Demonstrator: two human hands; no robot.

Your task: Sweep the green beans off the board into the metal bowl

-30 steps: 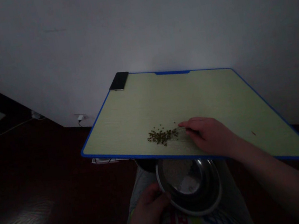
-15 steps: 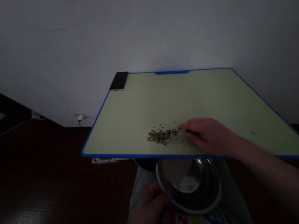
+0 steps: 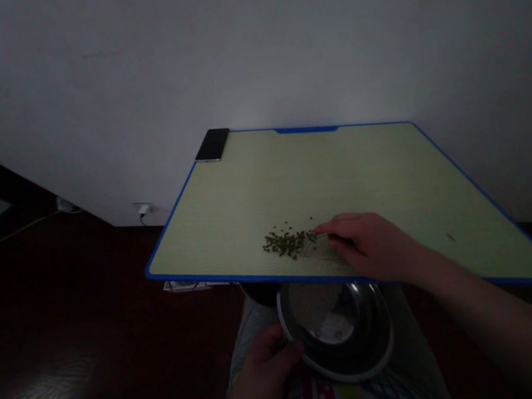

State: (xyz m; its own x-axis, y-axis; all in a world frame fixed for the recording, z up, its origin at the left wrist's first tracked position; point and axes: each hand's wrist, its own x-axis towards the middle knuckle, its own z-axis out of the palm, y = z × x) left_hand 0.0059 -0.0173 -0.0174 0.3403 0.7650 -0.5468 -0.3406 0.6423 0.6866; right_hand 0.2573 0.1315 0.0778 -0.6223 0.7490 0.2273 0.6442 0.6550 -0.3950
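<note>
A loose pile of small, dark greenish-brown beans or seeds [image 3: 285, 243] lies near the front edge of the pale green table [image 3: 365, 164] with its blue rim. At the right side of the pile, my right hand [image 3: 372, 243] has its index finger stretched out, the tip touching the nearest seeds. Its thumb is apart from that finger, and nothing shows held. Below the table edge, a shiny steel bowl [image 3: 368, 351] rests over my lap. My left hand [image 3: 264, 366] grips its left rim between thumb and fingers. Pale, unclear contents show at the bowl's bottom.
A black phone [image 3: 212, 145] lies on the table's far left corner. A small reddish-brown sliver [image 3: 450, 237] is at the right. The table's back edge meets a pale wall [image 3: 243, 49], where a white plug [image 3: 144, 209] sits low. Behind the bowl, a dark container [image 3: 260, 292] partly shows.
My right index finger has shifted slightly left, and the seeds by its tip sit closer to the pile. My left hand and the bowl stay in place.
</note>
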